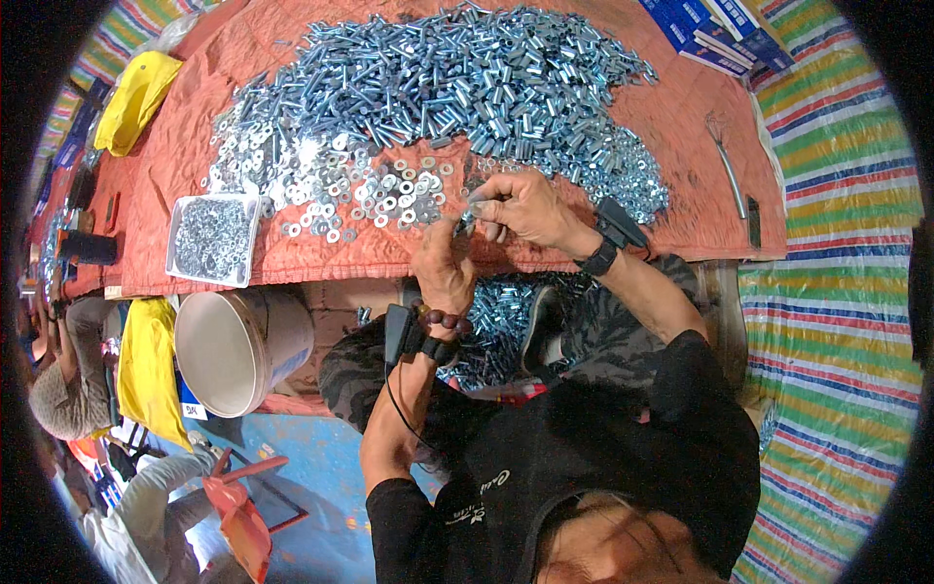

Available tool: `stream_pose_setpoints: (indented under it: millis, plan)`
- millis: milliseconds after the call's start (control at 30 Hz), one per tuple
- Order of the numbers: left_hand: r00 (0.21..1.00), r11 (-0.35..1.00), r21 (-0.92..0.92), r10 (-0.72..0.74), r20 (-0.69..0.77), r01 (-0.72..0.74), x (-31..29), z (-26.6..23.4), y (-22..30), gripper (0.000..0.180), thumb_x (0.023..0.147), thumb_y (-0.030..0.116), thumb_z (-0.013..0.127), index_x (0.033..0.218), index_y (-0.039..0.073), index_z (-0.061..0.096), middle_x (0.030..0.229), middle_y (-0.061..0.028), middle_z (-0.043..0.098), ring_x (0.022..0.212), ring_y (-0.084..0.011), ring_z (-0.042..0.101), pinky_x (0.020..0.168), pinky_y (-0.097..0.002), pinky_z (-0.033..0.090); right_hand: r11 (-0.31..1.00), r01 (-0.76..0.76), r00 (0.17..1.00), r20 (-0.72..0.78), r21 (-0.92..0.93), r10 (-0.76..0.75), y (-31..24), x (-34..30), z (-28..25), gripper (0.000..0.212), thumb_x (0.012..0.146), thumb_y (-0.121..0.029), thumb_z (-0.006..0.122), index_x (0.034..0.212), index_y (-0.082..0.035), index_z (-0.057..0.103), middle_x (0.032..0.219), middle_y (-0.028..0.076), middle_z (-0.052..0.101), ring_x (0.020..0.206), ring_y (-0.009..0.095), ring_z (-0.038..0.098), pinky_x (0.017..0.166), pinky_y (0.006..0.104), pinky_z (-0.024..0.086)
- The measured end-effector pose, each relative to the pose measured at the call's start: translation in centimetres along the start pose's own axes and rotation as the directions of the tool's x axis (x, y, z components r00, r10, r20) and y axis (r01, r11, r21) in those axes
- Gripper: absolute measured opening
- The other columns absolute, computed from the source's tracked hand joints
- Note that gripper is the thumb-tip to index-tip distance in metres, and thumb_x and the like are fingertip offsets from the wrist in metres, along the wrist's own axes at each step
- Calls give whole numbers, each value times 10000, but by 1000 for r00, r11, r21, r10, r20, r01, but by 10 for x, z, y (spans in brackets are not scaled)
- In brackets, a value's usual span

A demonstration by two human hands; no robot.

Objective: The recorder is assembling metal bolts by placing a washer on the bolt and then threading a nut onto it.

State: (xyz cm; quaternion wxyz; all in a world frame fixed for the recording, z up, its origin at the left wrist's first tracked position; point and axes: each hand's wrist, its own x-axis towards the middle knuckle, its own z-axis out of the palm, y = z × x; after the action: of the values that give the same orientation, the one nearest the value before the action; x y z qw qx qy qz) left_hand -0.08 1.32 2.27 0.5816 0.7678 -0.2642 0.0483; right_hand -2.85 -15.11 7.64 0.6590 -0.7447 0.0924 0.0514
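My left hand [445, 271] and my right hand [530, 211] meet over the front edge of the table. The fingertips of both are pinched together around a small metal part, too small and too covered to name. Just beyond them lie loose flat washers [397, 195], spread over the red cloth [365, 255]. Farther back rises a wide heap of silvery metal sleeves and bolts [438, 83]. Small nuts [637, 185] are gathered at the heap's right end, past my right hand.
A white tray [258, 219] of small metal parts stands on the left, above a pale bucket [219, 360]. A wire tool [730, 165] lies on the right, and blue boxes [715, 34] at the back right. More metal pieces [496, 316] lie below, between my legs. People sit at far left.
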Motion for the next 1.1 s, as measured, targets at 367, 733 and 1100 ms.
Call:
stream_pose_setpoints:
  millis: [367, 733, 1100]
  plan:
    - [936, 863, -361, -328, 132, 353, -3, 11, -23, 227, 906, 127, 609, 1074, -26, 628, 874, -70, 658, 758, -137, 597, 696, -259, 472, 954, -106, 879, -475, -281, -42, 68, -70, -73, 173, 854, -145, 600, 903, 3, 676, 728, 46, 660, 614, 122, 624, 554, 284, 498]
    - [810, 543, -611, -479, 338, 576, 2, 17, -6, 241, 926, 195, 597, 1061, -4, 603, 756, -26, 601, 627, -128, 601, 563, -268, 515, 639, -239, 825, -500, -731, -264, 88, -110, -98, 152, 785, -157, 642, 870, -35, 675, 821, 161, 610, 805, 340, 595, 714, 419, 471]
    - [878, 748, -465, -363, 311, 474, -1, 23, 1, 207, 931, 148, 578, 1069, -2, 610, 764, -36, 631, 613, -99, 607, 536, -250, 512, 567, -255, 867, -445, -783, -224, 89, -123, -100, 259, 768, -32, 656, 1023, 1, 635, 830, 181, 522, 779, 364, 541, 681, 419, 432]
